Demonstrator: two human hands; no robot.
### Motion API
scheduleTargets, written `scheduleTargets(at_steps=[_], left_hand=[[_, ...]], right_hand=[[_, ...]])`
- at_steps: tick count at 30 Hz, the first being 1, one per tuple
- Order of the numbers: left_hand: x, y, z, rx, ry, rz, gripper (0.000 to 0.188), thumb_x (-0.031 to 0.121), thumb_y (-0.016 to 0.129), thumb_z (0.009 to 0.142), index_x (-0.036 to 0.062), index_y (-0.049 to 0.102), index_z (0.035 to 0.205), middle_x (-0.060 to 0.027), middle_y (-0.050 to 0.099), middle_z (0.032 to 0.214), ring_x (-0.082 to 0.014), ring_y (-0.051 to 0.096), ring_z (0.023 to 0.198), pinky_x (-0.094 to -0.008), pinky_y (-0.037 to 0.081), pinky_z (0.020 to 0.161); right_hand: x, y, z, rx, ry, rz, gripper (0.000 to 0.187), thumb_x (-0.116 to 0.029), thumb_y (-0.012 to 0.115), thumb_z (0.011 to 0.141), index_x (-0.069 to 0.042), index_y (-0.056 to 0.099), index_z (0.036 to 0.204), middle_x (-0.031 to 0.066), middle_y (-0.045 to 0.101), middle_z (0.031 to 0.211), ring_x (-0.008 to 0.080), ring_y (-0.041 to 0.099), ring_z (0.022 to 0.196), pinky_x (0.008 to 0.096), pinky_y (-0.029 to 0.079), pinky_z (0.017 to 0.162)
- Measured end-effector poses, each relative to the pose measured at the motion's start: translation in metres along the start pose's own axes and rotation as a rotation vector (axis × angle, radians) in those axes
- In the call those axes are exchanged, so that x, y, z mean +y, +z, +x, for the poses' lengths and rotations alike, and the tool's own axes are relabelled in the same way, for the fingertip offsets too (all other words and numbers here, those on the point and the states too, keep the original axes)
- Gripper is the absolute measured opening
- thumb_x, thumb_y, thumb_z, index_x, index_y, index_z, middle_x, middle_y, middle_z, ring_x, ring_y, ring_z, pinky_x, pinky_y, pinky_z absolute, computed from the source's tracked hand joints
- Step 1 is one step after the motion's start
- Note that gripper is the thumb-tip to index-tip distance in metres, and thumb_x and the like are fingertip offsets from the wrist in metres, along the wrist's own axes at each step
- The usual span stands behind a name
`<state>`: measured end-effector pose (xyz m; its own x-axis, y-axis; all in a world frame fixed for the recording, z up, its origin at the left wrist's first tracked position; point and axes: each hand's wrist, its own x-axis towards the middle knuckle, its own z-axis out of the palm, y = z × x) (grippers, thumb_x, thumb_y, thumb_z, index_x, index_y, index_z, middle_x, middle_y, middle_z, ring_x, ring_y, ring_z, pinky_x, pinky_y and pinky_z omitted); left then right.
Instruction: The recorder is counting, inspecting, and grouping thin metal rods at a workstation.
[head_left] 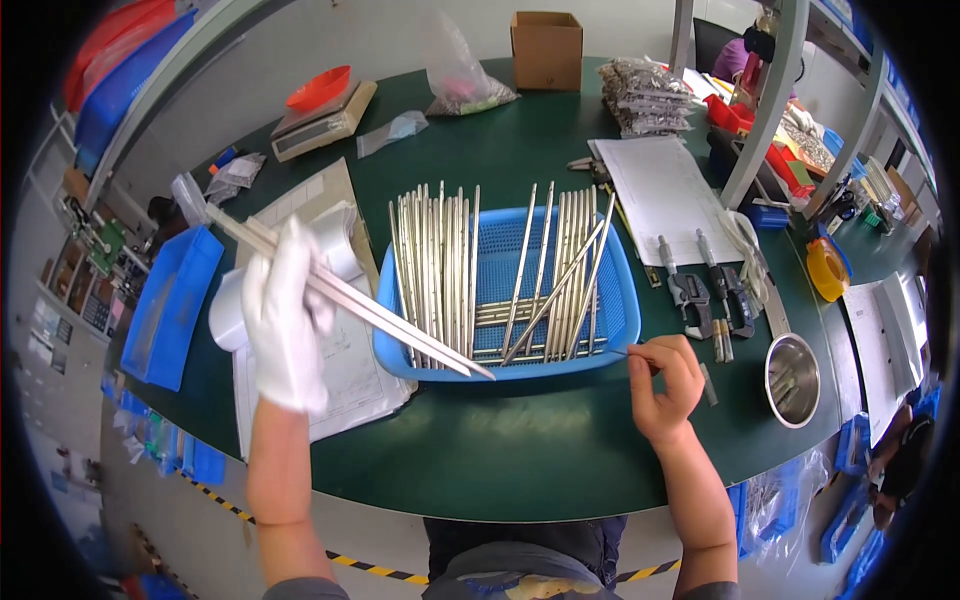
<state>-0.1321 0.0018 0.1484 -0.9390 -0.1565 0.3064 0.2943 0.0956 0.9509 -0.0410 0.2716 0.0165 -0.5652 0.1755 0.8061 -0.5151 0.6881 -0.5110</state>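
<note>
Centre stage on the green counter (520,430) sat the blue basket (560,370), and it was loaded! Metal rods (432,270) stood packed along its left side, more bunched on its right, a few lying crosswise at the bottom, tips poking past its far rim. Over its near left corner came the left hand (285,330), white-gloved and closed around a couple of long rods (400,330) that slanted down to the basket's near rim; whether they touched it, you couldn't tell. And the bare right hand (665,385), just off the basket's near right corner, had thumb and forefinger pinching a thin dark pin (618,351)! Right of the basket lay two micrometers (688,295), then a steel bowl (812,375); left of it, a blue bin (165,310); well behind it, a cardboard box (547,50).
</note>
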Motion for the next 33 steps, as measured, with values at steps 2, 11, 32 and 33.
scheduleTargets(at_steps=[2,11,32,33], left_hand=[[-0.002,-0.011,-0.044,-0.016,-0.036,0.031,0.033,0.035,0.046,0.092,0.0082,0.048,0.073,0.0014,0.045,0.059,-0.0027,0.037,0.044,-0.0175,0.029,0.039],[-0.012,-0.032,-0.091,-0.468,0.130,0.130,0.009,0.008,0.049,0.088,0.0006,0.052,0.083,-0.0035,0.052,0.068,-0.0067,0.046,0.055,-0.0218,0.039,0.055],[-0.097,-0.029,-0.152,-0.073,-0.418,-0.286,0.028,0.030,0.046,0.093,0.0032,0.048,0.086,-0.0064,0.046,0.078,-0.0144,0.050,0.063,-0.0291,0.045,0.057],[-0.097,-0.030,-0.151,-0.111,-0.414,-0.284,0.027,0.030,0.046,0.093,0.0032,0.048,0.086,-0.0069,0.046,0.081,-0.0149,0.051,0.065,-0.0297,0.045,0.058]], right_hand=[[-0.008,-0.003,0.000,-0.012,-0.001,-0.005,0.013,0.010,0.061,0.070,0.002,0.060,0.080,0.0090,0.056,0.072,0.0122,0.049,0.053,0.0206,0.038,0.046],[-0.005,0.006,0.004,-0.007,-0.013,0.006,0.011,0.010,0.059,0.072,0.003,0.059,0.081,0.0085,0.056,0.073,0.0108,0.049,0.056,0.0197,0.038,0.047],[-0.062,-0.007,-0.048,-0.486,0.255,0.215,0.012,0.003,0.061,0.070,-0.002,0.059,0.081,0.0086,0.060,0.068,0.0187,0.055,0.047,0.0270,0.042,0.043],[-0.063,-0.007,-0.050,-0.488,0.253,0.221,0.012,0.004,0.061,0.070,-0.002,0.059,0.080,0.0084,0.060,0.068,0.0177,0.053,0.045,0.0264,0.041,0.042]])
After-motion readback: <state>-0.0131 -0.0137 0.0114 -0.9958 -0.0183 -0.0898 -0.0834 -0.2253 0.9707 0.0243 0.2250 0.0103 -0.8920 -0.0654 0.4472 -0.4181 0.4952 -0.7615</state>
